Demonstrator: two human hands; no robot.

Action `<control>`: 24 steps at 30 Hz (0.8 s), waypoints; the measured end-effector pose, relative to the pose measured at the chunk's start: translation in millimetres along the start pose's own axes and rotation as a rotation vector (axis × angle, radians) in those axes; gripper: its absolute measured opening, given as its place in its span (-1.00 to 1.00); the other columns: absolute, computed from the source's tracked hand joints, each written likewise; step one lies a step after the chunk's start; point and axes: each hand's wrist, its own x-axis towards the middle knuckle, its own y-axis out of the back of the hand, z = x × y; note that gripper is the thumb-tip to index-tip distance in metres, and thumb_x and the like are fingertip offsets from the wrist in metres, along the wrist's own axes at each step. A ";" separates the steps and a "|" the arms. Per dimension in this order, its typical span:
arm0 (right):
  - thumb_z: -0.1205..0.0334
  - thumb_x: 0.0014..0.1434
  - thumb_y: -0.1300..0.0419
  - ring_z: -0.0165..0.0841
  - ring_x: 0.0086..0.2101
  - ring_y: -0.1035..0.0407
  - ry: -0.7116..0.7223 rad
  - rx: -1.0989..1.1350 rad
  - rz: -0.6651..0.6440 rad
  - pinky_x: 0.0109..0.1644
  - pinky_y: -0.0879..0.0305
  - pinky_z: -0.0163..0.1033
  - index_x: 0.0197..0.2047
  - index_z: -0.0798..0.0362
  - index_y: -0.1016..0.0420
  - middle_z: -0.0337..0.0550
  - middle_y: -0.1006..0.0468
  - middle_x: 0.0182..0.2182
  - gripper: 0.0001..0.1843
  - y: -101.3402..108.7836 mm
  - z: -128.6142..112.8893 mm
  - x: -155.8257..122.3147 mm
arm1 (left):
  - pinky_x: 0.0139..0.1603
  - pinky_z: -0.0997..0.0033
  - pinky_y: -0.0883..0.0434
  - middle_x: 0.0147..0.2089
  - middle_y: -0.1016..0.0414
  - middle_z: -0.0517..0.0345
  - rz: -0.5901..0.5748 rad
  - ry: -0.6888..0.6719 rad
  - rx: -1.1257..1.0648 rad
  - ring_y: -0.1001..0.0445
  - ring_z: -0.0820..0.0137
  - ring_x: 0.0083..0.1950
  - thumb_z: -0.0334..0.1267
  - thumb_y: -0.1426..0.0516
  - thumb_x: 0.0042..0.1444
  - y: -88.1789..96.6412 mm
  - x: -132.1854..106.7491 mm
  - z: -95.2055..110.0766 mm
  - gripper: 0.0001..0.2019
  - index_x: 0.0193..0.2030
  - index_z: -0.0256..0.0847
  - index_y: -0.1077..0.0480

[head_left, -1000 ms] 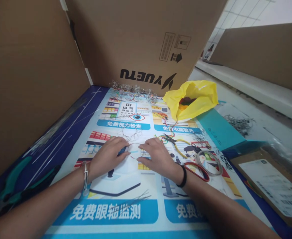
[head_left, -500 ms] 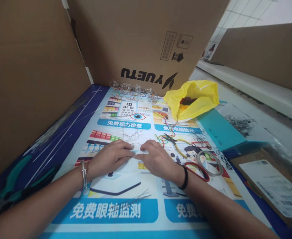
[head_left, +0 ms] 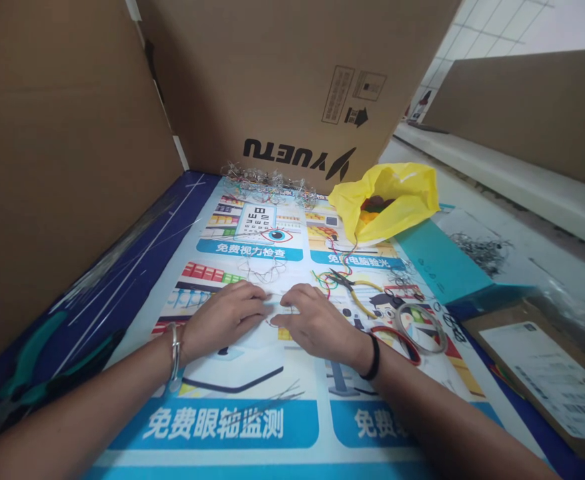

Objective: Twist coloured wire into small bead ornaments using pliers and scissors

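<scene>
My left hand (head_left: 230,310) is closed in a pinch, its fingertips pointing right over the printed poster. Facing it, a short gap away, my right hand (head_left: 315,320) has curled fingers, with index finger and thumb a little apart. A thin wire (head_left: 274,294) shows faintly between the fingertips of both hands; its ends are hidden or too fine to see. Just beyond the hands lies a bent wire piece (head_left: 262,268) with loops. Right of my right hand rest yellow-handled pliers (head_left: 365,300), a coil of silvery wire (head_left: 435,327) and a red-handled tool (head_left: 402,343).
Tangled wire pieces (head_left: 272,183) line the foot of a cardboard wall (head_left: 282,80). A yellow bag (head_left: 387,207) stands open at the back right. Teal-handled pliers (head_left: 32,360) and straight wires (head_left: 117,253) lie left. A labelled cardboard package (head_left: 547,373) sits right.
My right thumb and index finger have parted slightly. The left hand has barely moved, and the surrounding things stay where they were.
</scene>
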 end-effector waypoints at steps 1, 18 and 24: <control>0.36 0.15 -0.07 -0.24 -0.06 -0.15 -0.007 0.000 0.004 -0.04 -0.14 -0.10 -0.12 -0.12 -0.49 -0.10 -0.39 -0.15 -0.71 0.5 1.2 -0.5 | -0.01 0.22 -0.31 -0.07 -0.44 0.07 0.011 0.016 0.005 -0.34 0.29 -0.03 -0.32 -0.01 0.19 -0.3 -0.4 -0.7 -0.81 -0.23 -0.14 -0.47; 0.16 0.08 -0.19 -0.14 0.04 -0.11 -0.125 0.066 0.035 0.06 -0.10 -0.01 0.06 0.03 -0.33 -0.06 -0.38 0.04 -0.55 -3.7 6.3 6.4 | 0.11 0.09 -0.21 0.07 -0.39 0.06 0.031 0.174 -0.022 -0.26 0.20 0.14 -0.22 -0.13 0.08 -4.1 -1.5 -2.5 -0.74 -0.06 -0.13 -0.33; 0.17 0.10 -0.15 -0.12 0.08 -0.06 -0.171 0.092 -0.050 0.08 -0.07 0.03 0.20 0.04 -0.15 -0.07 -0.35 0.08 -0.41 -5.3 3.5 13.2 | 0.05 0.11 -0.25 -0.03 -0.43 0.10 0.028 0.166 -0.058 -0.30 0.22 0.08 -0.28 -0.10 0.11 -3.2 2.1 -2.9 -0.85 -0.15 -0.12 -0.35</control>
